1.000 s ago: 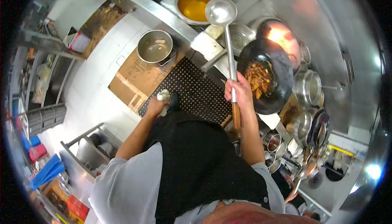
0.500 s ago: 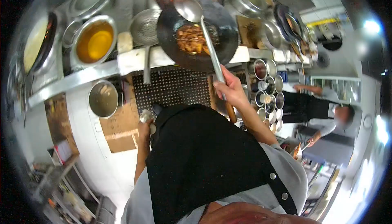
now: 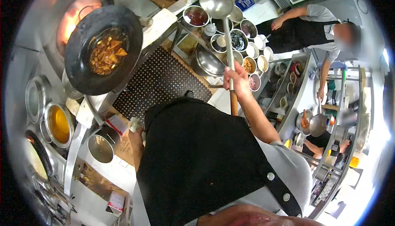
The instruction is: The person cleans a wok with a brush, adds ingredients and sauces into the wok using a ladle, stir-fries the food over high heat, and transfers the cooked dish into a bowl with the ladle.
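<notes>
My right hand (image 3: 237,80) grips the long handle of a metal ladle (image 3: 217,5), fingers wrapped round it above the wooden end. The ladle's bowl is over several metal bowls of seasonings, near one with dark red sauce (image 3: 196,16); I cannot tell whether it touches any. At my left side, my left hand (image 3: 136,136) is closed on a crumpled white cloth (image 3: 134,124). A black wok (image 3: 131,32) sits beside the lit burner (image 3: 68,24) on the left, with browned food pieces (image 3: 108,55) in it. Neither hand touches the wok.
A skimmer handle (image 3: 94,110) sticks out over the stove edge, near a bowl of yellow oil (image 3: 58,124). A metal pot (image 3: 101,147) stands below. A black perforated mat (image 3: 160,82) covers the floor. At right, a co-worker (image 3: 304,30) holds a skimmer (image 3: 317,124) by a counter.
My view has turned right, so the wok now appears at the left. My right hand has carried the ladle from above the wok to the seasoning bowls. The left hand keeps the cloth.
</notes>
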The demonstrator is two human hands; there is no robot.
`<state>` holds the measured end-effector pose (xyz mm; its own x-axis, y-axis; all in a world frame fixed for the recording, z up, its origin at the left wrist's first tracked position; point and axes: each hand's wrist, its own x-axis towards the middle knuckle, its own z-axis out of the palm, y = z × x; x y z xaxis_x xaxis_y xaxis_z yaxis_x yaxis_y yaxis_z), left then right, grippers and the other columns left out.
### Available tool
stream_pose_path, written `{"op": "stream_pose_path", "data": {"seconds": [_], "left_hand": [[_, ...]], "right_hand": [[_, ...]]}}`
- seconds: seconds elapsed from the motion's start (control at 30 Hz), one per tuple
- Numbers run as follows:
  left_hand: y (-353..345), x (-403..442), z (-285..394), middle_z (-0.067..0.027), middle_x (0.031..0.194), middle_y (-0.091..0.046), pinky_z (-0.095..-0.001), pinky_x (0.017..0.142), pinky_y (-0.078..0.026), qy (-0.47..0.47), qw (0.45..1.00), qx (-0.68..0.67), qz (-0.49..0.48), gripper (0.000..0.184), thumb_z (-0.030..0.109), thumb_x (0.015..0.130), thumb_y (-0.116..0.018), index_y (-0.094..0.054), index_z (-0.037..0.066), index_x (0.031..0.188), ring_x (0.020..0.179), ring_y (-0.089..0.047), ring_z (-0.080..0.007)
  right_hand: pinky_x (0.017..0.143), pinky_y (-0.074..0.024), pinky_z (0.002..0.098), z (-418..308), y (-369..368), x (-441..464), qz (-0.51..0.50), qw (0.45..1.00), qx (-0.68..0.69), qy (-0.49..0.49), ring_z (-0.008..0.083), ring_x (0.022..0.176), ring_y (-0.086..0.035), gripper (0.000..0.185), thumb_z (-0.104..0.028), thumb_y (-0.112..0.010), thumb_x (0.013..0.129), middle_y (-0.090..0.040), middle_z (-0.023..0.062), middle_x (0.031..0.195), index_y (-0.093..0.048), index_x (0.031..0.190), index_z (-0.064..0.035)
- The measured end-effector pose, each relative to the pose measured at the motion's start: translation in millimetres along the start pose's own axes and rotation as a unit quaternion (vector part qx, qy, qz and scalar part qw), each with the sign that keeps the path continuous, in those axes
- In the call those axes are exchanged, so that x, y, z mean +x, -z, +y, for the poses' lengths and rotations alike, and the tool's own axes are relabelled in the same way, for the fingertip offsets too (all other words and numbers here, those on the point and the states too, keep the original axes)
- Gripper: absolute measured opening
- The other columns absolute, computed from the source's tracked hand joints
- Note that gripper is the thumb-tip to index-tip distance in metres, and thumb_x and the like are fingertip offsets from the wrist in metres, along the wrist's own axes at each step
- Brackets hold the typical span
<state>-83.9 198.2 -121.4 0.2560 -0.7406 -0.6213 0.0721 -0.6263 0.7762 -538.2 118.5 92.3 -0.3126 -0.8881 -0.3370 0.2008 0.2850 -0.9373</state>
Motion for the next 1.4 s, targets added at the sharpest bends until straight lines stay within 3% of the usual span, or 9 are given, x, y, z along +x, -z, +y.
{"op": "stream_pose_path", "data": {"seconds": [0.23,0.3,0.37,0.67,0.83,0.97,1.13,1.23,1.4], "left_hand": [[-47,12,-6,-0.0107,0.110,-0.069,-0.0342,0.079,-0.055,-0.064,0.987,0.141,-0.051,0.041,0.006,0.087,-0.066,-0.060,0.000,0.127,0.094,-0.068,-0.0225],[-55,12,-9,-0.0112,0.099,-0.069,-0.0333,0.064,-0.057,0.107,0.987,-0.117,-0.035,0.036,0.009,0.091,-0.064,-0.059,0.002,0.125,0.080,-0.070,-0.0225],[-69,-2,24,-0.0099,0.080,-0.067,-0.0319,0.051,-0.054,0.085,0.983,-0.154,0.048,0.029,0.021,0.098,-0.060,-0.057,0.000,0.119,0.060,-0.065,-0.0225],[-149,-56,120,-0.0114,0.095,-0.067,-0.0332,0.059,-0.056,-0.014,0.987,-0.156,-0.045,0.036,0.026,0.100,-0.062,-0.058,0.001,0.125,0.076,-0.068,-0.0216],[-271,-62,202,-0.0097,0.101,-0.068,-0.0390,0.071,-0.058,-0.035,0.931,-0.206,-0.299,0.057,0.058,0.106,-0.041,-0.054,0.010,0.132,0.085,-0.069,-0.0239],[-332,-82,257,-0.0093,0.086,-0.067,-0.0369,0.060,-0.055,-0.064,0.936,-0.281,-0.202,0.037,0.038,0.103,-0.059,-0.060,0.005,0.118,0.069,-0.066,-0.0208],[-267,-41,286,-0.0039,0.076,-0.064,-0.0259,0.053,-0.051,-0.110,0.948,-0.272,-0.119,0.022,0.025,0.093,-0.074,-0.062,0.009,0.102,0.059,-0.061,-0.0134],[-190,-18,296,-0.0025,0.083,-0.065,-0.0249,0.059,-0.051,-0.141,0.971,-0.191,-0.007,0.027,0.021,0.092,-0.075,-0.064,0.007,0.111,0.067,-0.063,-0.0119],[-47,-24,282,-0.0043,0.083,-0.067,-0.0248,0.054,-0.048,-0.074,0.981,-0.175,0.042,0.033,0.024,0.089,-0.076,-0.065,0.007,0.115,0.063,-0.061,-0.0126]], "right_hand": [[0.044,-0.0406,0.0257,5,138,16,0.076,0.996,-0.033,-0.028,0.0114,0.048,-0.050,0.028,-0.014,-0.058,0.099,-0.051,-0.0003,0.068,-0.058,0.126,-0.0065],[0.045,-0.0405,0.0259,7,152,17,0.066,0.997,-0.033,-0.038,0.0116,0.048,-0.049,0.024,-0.014,-0.059,0.099,-0.051,-0.0002,0.068,-0.058,0.121,-0.0054],[0.045,-0.0406,0.0261,16,161,22,0.062,0.997,-0.028,-0.042,0.0117,0.049,-0.049,0.022,-0.014,-0.058,0.099,-0.050,-0.0001,0.068,-0.058,0.119,-0.0052],[0.045,-0.0390,0.0267,-3,180,35,0.012,0.998,0.052,-0.023,0.0120,0.049,-0.048,0.029,-0.013,-0.057,0.099,-0.047,0.0000,0.068,-0.054,0.128,-0.0059],[0.043,-0.0361,0.0248,-24,110,42,-0.216,0.951,0.116,-0.190,0.0094,0.048,-0.045,0.048,-0.012,-0.059,0.097,-0.044,-0.0019,0.067,-0.050,0.143,-0.0029],[0.044,-0.0436,0.0272,-21,18,59,-0.466,0.858,0.120,-0.181,0.0113,0.054,-0.055,0.021,-0.023,-0.062,0.101,-0.055,0.0002,0.069,-0.061,0.113,-0.0052],[0.065,-0.0557,0.0309,47,71,113,-0.127,0.982,-0.127,0.061,0.0183,0.078,-0.067,0.042,-0.029,-0.072,0.094,-0.067,0.0082,0.097,-0.059,0.123,-0.0024],[0.089,-0.0559,0.0388,96,125,189,0.142,0.883,-0.397,0.206,0.0281,0.102,-0.069,0.077,-0.026,-0.086,0.078,-0.069,0.0167,0.113,-0.051,0.141,0.0006],[0.099,-0.0493,0.0437,136,104,251,0.146,0.920,-0.307,0.194,0.0353,0.110,-0.064,0.071,-0.024,-0.089,0.069,-0.067,0.0181,0.116,-0.058,0.129,-0.0037]]}}
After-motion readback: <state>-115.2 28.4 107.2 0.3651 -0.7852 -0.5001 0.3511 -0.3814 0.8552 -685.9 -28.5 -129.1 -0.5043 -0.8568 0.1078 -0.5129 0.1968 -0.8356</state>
